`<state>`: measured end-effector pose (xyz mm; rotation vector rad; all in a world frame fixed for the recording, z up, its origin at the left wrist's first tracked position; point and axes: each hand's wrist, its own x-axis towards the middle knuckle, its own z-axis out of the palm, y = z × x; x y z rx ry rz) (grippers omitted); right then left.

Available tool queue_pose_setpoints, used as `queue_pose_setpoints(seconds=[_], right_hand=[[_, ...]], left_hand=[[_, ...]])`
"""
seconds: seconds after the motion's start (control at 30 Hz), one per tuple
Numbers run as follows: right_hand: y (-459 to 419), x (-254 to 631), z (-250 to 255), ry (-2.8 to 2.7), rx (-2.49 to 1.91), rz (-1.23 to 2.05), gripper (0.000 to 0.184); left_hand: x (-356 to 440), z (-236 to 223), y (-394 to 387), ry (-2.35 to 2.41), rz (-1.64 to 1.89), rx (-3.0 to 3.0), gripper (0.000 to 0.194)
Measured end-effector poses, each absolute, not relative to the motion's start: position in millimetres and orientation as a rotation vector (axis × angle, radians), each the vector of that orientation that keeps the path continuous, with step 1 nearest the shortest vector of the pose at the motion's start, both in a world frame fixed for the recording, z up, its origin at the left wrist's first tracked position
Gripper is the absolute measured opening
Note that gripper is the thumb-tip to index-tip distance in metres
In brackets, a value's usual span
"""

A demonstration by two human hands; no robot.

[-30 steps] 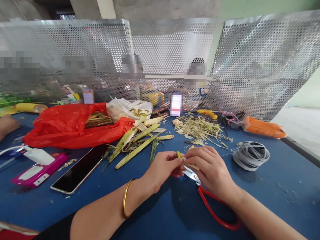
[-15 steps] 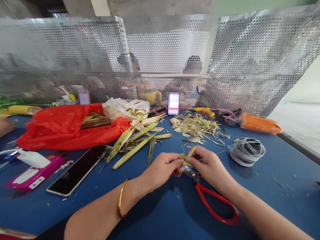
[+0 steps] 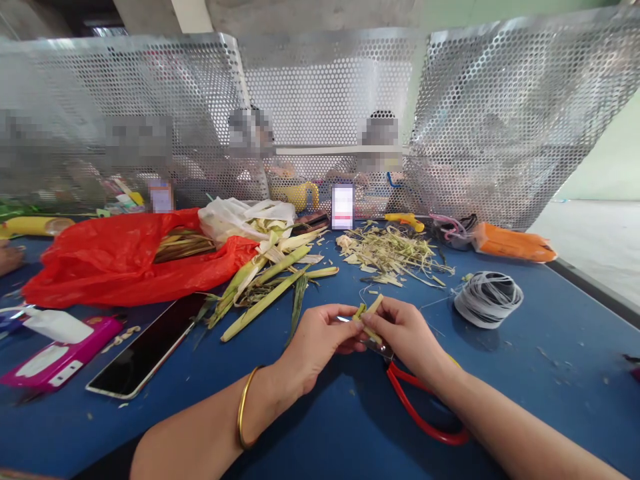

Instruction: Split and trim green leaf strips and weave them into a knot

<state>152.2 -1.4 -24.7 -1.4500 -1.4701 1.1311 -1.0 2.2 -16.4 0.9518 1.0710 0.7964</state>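
The left hand [image 3: 315, 343] pinches a short green stalk [image 3: 360, 311]; just beside it, the right hand [image 3: 407, 333] pinches a pale flat strip [image 3: 375, 305], slanting away rightward.

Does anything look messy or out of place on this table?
Yes: plant scraps lie strewn loose across the blue table, and the wound thread trails a stray end. Both look untidy.

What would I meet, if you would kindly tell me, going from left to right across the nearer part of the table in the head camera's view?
Power strip → phone lying flat → left hand → right hand → spool of thread.
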Motion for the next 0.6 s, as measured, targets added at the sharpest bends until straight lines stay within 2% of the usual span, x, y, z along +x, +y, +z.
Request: queue_pose_setpoints(seconds=[0.1, 0.2, 0.3, 0.37, 0.6], right_hand=[[0, 153, -26, -1.419, -1.417, 1.212, 0.032], [1, 159, -22, -1.543, -1.386, 0.851, 0.024], [1, 167, -16, -1.839, -1.315, 0.471, 0.026], [1, 170, -11, -2.061, -1.282, 0.288, 0.018], [1, 176, 4, -2.588, -1.009, -0.286, 0.019]], left_hand=[[0, -15, 3, 1.078, 0.816, 0.92, 0.024], [-1, -12, 4, 1.108, 0.836, 0.913, 0.022], [-1, -12, 4, 1.104, 0.863, 0.981, 0.02], [-1, -15, 5, 1.097, 0.863, 1.063, 0.019], [-5, -26, 8, 1.131, 0.798, 1.389, 0.015]])
